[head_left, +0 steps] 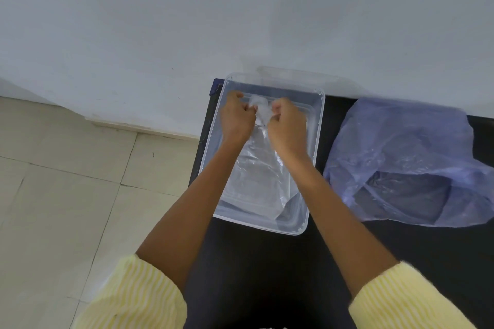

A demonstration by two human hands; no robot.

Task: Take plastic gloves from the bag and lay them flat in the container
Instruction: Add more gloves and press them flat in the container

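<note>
We hold crumpled glove (260, 112) between left hand (236, 115) and right hand (286, 125), both pinched shut, over container (316, 125). Some gloves (256, 176) already flat inside. Bag (406, 163) beside, apparently more left.

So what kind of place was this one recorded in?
Probably a plain indoor room, home or small workspace; it's hard to say more. A black table stands against a bare white wall over a beige tiled floor, holding only a clear container and a purple bag.

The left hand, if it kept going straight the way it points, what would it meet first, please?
Probably the far wall of the clear container, just beyond the left hand, which grips a plastic glove; depth is unclear.
</note>
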